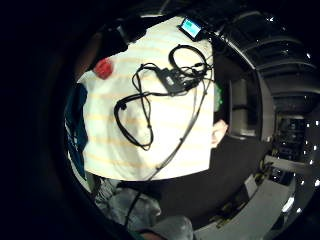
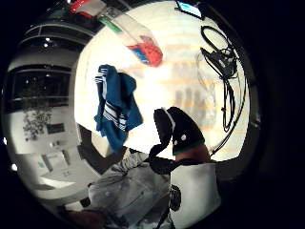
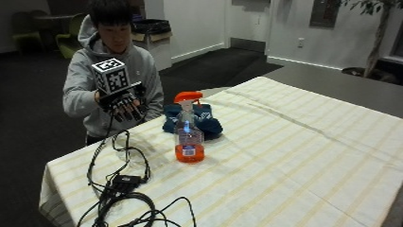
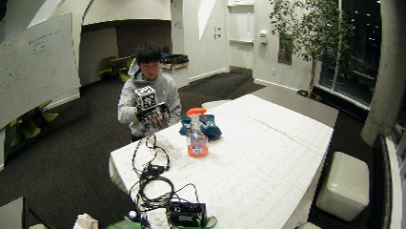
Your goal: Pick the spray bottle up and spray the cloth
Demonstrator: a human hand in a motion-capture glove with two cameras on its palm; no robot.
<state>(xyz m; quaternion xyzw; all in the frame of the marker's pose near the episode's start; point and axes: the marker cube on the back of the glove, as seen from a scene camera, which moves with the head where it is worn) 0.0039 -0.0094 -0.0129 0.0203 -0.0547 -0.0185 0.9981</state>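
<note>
The gloved right hand [image 3: 124, 105] hovers above the table [image 3: 302, 156] edge, fingers [image 3: 130, 112] relaxed and holding nothing. The spray bottle [image 3: 188, 130] stands upright farther out on the table, just before the blue cloth [image 3: 203, 122].

Table [image 3: 302, 156] under striped cloth cover, frame centre; on it spray bottle [image 3: 188, 135] upright, blue cloth [image 3: 203, 124] behind, black cables [image 3: 123, 189] lower left.

Dark carpet floor [image 4: 70, 157]. White walls [image 3: 189, 23]; whiteboard [image 4: 38, 62] at upper left of the wide view. Tall dark windows [image 4: 355, 52] at right, potted tree [image 4: 304, 28] beside them. Pale cube stool [image 4: 342, 183] lower right. Counter under striped tablecloth [image 4: 266, 157].
</note>
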